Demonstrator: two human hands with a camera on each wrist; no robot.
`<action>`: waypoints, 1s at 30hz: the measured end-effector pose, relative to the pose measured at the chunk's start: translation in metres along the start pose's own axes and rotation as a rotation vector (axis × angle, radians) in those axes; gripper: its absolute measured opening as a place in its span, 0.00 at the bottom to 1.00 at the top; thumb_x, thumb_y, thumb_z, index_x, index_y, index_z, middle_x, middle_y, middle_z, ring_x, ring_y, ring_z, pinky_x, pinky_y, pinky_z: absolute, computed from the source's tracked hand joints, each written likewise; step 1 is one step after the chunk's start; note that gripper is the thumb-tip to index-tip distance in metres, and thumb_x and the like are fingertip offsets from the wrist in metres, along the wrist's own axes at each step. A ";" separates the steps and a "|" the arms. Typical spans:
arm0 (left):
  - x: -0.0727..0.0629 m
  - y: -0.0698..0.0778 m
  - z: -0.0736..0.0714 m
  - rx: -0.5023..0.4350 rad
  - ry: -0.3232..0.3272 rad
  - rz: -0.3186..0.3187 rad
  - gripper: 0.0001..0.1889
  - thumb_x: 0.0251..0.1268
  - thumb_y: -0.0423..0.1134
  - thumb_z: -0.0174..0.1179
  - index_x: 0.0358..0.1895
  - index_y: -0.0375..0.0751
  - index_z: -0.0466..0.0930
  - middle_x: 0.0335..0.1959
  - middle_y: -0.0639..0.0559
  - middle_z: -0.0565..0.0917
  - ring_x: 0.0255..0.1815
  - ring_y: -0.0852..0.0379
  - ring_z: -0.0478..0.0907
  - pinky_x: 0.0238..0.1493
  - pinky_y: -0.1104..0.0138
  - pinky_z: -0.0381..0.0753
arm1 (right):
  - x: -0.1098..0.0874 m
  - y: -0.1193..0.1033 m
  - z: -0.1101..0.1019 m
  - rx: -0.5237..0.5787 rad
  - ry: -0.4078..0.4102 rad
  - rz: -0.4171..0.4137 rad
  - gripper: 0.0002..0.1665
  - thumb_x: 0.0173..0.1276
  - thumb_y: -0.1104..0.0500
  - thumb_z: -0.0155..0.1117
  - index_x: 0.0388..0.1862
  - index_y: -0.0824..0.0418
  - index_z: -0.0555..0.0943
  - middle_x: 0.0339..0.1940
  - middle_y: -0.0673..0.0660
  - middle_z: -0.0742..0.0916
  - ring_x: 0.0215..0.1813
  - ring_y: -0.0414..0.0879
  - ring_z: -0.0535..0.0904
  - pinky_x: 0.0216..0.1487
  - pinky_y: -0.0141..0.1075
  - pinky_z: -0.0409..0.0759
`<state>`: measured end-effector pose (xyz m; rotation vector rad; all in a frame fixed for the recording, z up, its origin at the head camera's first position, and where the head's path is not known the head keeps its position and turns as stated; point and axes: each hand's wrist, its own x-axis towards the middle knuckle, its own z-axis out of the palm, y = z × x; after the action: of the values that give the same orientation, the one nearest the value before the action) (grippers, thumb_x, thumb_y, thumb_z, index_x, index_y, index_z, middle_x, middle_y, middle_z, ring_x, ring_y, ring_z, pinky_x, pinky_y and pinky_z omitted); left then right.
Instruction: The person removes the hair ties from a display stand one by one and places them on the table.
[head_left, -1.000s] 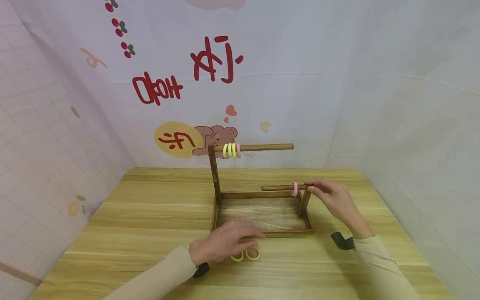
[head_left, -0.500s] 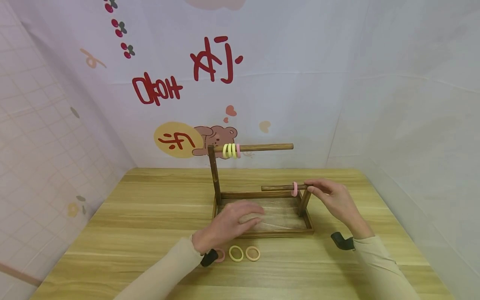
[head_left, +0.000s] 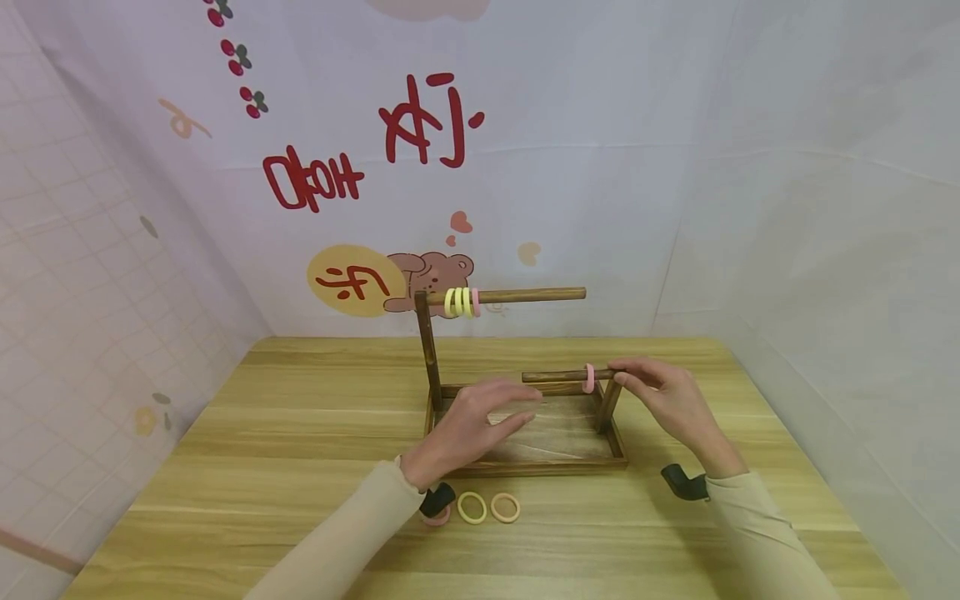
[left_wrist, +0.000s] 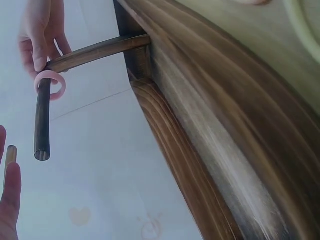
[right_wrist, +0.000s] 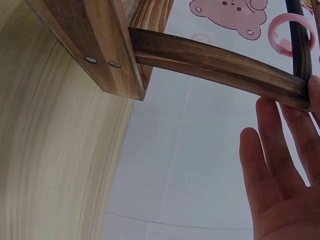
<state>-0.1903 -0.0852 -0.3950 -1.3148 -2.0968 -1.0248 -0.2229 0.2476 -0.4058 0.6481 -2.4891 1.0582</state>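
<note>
A dark wooden rack stands on the table, with a tall post at left and a short post at right. My right hand pinches the corner where the short post meets the lower rod. A pink ring hangs on that rod near my fingertips. My left hand hovers over the rack's tray, thumb and fingers apart with nothing between them. Three yellow rings and a pink ring sit on the upper rod, near the tall post.
Before the rack lie a yellow ring, an orange ring and a pink ring, the pink one partly covered by my left wrist's black mount. A printed white cloth hangs behind the wooden table.
My left hand has risen from near the loose rings, moving forward and slightly right over the tray, which uncovers the rings on the table. The right hand keeps its place on the rack.
</note>
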 end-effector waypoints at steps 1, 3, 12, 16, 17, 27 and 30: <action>0.002 0.000 0.001 0.003 0.005 0.001 0.15 0.67 0.31 0.70 0.56 0.38 0.85 0.53 0.49 0.88 0.58 0.55 0.84 0.63 0.67 0.79 | 0.000 0.000 0.000 0.000 0.000 0.002 0.13 0.76 0.59 0.67 0.56 0.55 0.88 0.49 0.50 0.91 0.50 0.48 0.88 0.48 0.24 0.80; 0.005 -0.001 0.002 0.017 0.014 0.007 0.16 0.67 0.31 0.70 0.57 0.38 0.85 0.54 0.48 0.88 0.59 0.55 0.83 0.65 0.66 0.78 | 0.000 0.000 0.000 -0.001 -0.001 0.004 0.13 0.76 0.59 0.67 0.56 0.54 0.88 0.49 0.50 0.92 0.50 0.48 0.88 0.48 0.24 0.81; 0.025 -0.005 0.014 0.053 0.032 0.015 0.19 0.65 0.32 0.72 0.59 0.38 0.85 0.58 0.48 0.87 0.62 0.54 0.82 0.69 0.64 0.75 | 0.000 0.000 0.000 -0.007 0.005 -0.009 0.13 0.76 0.59 0.67 0.56 0.53 0.88 0.48 0.49 0.92 0.50 0.48 0.88 0.48 0.24 0.81; 0.034 -0.006 0.019 0.036 0.013 -0.013 0.19 0.66 0.34 0.72 0.59 0.37 0.85 0.60 0.47 0.86 0.65 0.53 0.80 0.72 0.64 0.71 | 0.000 0.001 0.000 -0.001 0.003 -0.004 0.13 0.76 0.59 0.67 0.56 0.53 0.88 0.49 0.49 0.92 0.51 0.50 0.88 0.48 0.25 0.81; 0.036 -0.006 0.020 0.037 0.010 -0.017 0.19 0.66 0.34 0.72 0.59 0.37 0.85 0.60 0.47 0.86 0.65 0.53 0.80 0.72 0.64 0.70 | 0.000 0.001 0.000 0.000 0.002 -0.003 0.13 0.76 0.58 0.67 0.56 0.53 0.88 0.49 0.49 0.92 0.51 0.50 0.88 0.48 0.26 0.82; 0.055 -0.010 0.031 0.092 -0.061 -0.062 0.22 0.67 0.39 0.72 0.62 0.40 0.83 0.62 0.49 0.84 0.67 0.53 0.77 0.74 0.61 0.68 | 0.000 0.003 0.000 -0.007 -0.009 0.006 0.13 0.77 0.57 0.66 0.56 0.51 0.88 0.49 0.49 0.91 0.51 0.51 0.88 0.49 0.36 0.85; 0.059 -0.011 0.035 0.116 -0.087 -0.081 0.24 0.66 0.40 0.73 0.64 0.41 0.82 0.63 0.49 0.84 0.68 0.52 0.77 0.74 0.58 0.69 | 0.000 0.003 0.000 -0.009 -0.007 0.006 0.13 0.77 0.57 0.66 0.57 0.51 0.88 0.49 0.49 0.91 0.51 0.51 0.88 0.48 0.38 0.86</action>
<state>-0.2262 -0.0277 -0.3784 -1.2478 -2.2548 -0.8771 -0.2242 0.2495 -0.4071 0.6431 -2.5024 1.0480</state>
